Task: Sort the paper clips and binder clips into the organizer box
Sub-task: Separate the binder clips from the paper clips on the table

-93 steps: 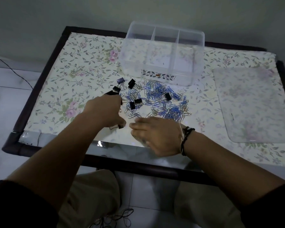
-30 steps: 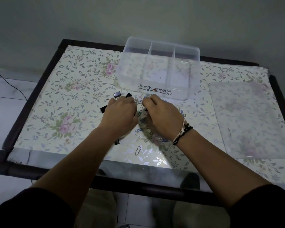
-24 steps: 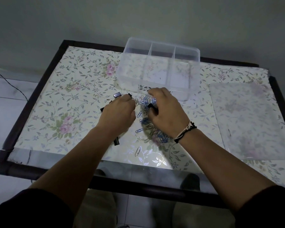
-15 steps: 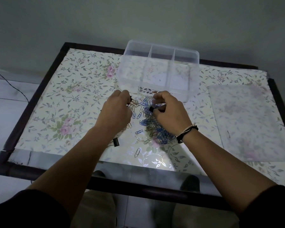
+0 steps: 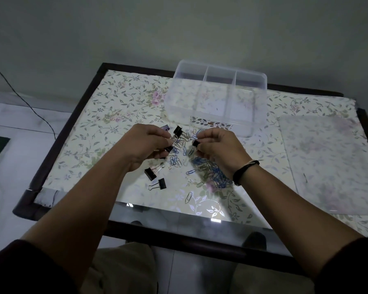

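Pile of paper clips (image 5: 208, 169), mostly blue with some silver, scattered on the floral table (image 5: 89, 132) just in front of the organizer box (image 5: 217, 98); stray silver clips lie nearer the table's front edge. Left hand (image 5: 146, 146) raised over the pile, fingers curled, pinching the wire handles of a black binder clip (image 5: 177, 130) that sticks up past the fingertips; a second dark clip shows under the same hand, grip on it unclear. Right hand (image 5: 218, 146) also raised, fingers curled, pinching another black binder clip (image 5: 195, 143) between thumb and fingertips, a blue paper clip dangling just below it. Two loose binder clips (image 5: 155, 178) lie on the table below the left wrist, apart from the pile. Organizer box clear plastic, three compartments along its far side, standing upright. Clear lid (image 5: 327, 162) lies flat to the right of the box. Dark band (image 5: 245, 171) on the right wrist. Dark cable (image 5: 19, 92) trails across the floor at left.
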A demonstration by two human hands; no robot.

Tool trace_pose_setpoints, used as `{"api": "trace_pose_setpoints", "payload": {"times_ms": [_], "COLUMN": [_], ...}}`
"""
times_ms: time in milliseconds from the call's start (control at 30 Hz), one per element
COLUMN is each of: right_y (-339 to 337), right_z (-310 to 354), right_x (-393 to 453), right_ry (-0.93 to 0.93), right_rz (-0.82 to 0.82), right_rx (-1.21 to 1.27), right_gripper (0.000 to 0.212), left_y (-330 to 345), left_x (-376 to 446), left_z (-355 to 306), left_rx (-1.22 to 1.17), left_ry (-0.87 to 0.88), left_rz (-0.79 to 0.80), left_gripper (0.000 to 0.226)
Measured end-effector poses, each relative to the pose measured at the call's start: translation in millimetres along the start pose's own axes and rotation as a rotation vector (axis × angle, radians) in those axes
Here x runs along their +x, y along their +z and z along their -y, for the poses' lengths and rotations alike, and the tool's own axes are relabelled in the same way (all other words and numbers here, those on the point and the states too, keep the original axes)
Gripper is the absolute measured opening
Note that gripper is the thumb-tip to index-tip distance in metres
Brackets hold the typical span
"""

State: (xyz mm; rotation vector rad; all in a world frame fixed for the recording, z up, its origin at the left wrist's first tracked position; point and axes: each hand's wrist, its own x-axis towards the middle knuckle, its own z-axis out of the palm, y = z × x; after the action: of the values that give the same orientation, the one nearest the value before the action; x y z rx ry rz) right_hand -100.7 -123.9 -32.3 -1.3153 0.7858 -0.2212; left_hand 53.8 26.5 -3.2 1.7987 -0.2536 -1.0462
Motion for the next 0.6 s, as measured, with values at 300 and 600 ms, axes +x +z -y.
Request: {"api": "trace_pose_setpoints", "payload": {"times_ms": [300, 600], "right_y": [62, 69], "right_z": [4, 16], "right_x": [0, 6], "right_ry": [-0.089, -0.359], "right_rz": [0.053, 0.124], "right_rx": [-0.393, -0.902], "right_gripper": [0.015, 0.03], "left_y": [-42, -30], "left_x": [-8, -8], "left_z": [7, 10], "left_rx": [0.919, 1.188], "left_ry": [0.093, 0.14], "left_rz": [-0.263, -0.403], "left_gripper": [0.013, 0.028]}}
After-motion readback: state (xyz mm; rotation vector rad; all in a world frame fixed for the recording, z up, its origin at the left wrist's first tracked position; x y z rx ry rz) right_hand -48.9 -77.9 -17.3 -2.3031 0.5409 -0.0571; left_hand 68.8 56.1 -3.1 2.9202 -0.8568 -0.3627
